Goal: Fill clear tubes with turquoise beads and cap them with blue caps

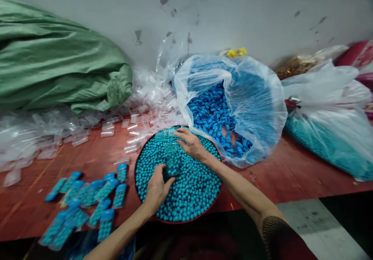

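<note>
A round red basin (135, 174) full of small turquoise beads (189, 194) sits at the table's front edge, both my hands over it. My left hand (157, 188) curls its thumb and fingers around a clear plastic bottle (172, 166), blurred, with turquoise beads showing in or behind it. At the far side of the basin, my right hand (190, 144) has its fingertips on another small clear plastic piece (174, 132); its outline is faint. On the left lie several filled bottles (106, 223) of turquoise beads with blue caps.
Behind the basin, an open plastic bag (259, 112) spills blue caps (211, 110). Clear empty bottles (157, 101) are heaped at back left beside a large green sack (58, 66). A bag of turquoise beads (329, 147) lies right on the red table (279, 167). A wall (116, 15) stands behind.
</note>
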`<state>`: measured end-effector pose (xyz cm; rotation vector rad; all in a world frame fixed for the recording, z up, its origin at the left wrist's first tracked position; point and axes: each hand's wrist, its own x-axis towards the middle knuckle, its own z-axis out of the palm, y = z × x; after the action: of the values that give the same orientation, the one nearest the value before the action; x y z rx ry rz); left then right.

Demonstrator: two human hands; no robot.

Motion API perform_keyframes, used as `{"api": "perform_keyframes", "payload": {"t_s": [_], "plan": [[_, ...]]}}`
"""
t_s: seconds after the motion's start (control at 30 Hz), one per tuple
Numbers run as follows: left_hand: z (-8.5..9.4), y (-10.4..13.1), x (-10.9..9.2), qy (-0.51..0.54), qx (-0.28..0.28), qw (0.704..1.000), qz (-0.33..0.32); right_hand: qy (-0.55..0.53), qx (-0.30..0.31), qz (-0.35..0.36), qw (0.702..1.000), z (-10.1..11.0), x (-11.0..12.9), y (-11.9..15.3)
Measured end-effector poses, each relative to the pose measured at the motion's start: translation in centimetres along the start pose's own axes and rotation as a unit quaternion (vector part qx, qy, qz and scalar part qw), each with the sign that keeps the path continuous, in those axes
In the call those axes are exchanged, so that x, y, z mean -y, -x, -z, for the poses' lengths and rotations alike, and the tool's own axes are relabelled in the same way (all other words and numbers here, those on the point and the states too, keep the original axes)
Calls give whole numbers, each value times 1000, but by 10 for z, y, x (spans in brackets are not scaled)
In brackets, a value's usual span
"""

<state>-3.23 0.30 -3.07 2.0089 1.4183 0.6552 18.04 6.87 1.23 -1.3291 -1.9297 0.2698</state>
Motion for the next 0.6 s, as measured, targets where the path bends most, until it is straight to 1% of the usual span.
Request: {"api": "perform_keyframes", "payload": {"t_s": [0.03,0.07,0.1,0.13,0.17,0.2,0.23,0.27,0.3,0.4,0.5,0.6], "plan": [[0,1,3,0,-2,1000,-9,5,-37,-35,999,15,-13,1],[0,2,6,0,-3,1000,-17,24,-65,-91,993,31,-29,3],[-1,2,8,1,-6,1000,-22,52,-89,-175,979,48,-46,7],[-2,2,11,1,-12,1000,-25,84,-95,-273,954,63,-64,13],[-3,1,13,-1,-20,999,-28,113,-95,-367,919,76,-81,19],[-4,1,16,-4,-26,999,-32,124,-96,-409,899,86,-97,25],[-5,1,17,-6,-34,999,-39,128,-98,-433,887,93,-111,31],[-6,1,19,-9,-43,998,-47,127,-99,-452,878,96,-122,35],[-7,1,20,-12,-51,997,-55,120,-99,-457,876,95,-131,36],[-6,1,20,-22,-62,995,-73,67,-86,-437,893,77,-147,28],[-3,2,16,-33,-59,994,-83,-23,-57,-401,914,55,-150,12],[-3,1,12,-41,-52,993,-93,-108,-39,-369,922,48,-145,4]]}}
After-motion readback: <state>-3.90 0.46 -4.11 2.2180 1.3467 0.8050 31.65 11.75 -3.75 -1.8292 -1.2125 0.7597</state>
